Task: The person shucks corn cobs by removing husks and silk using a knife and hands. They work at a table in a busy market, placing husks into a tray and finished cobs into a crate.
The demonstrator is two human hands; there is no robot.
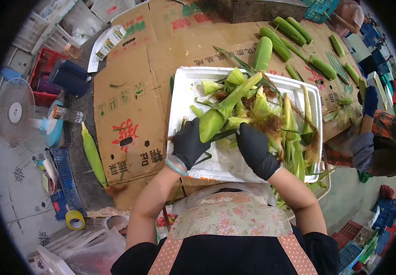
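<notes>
Both my hands wear black gloves over a white foam box (193, 73). My left hand (189, 145) is closed at the wide end of a green ear of corn (225, 110), its narrow end pointing away to the right. My right hand (254, 150) is closed on a dark green husk leaf (224, 134) stretching across toward the ear's wide end. Fingers of both hands are partly hidden. Beneath and beside them, the box holds loose husks (294, 151), pale stalk ends and brown corn silk (267, 123).
Flattened cardboard (133, 101) covers the table. Several green ears (289, 30) lie at the far right, and one ear (92, 153) at the left edge. A co-worker's gloved hand (370, 101) is at right. A fan (14, 112) and a glass jar (67, 114) stand left.
</notes>
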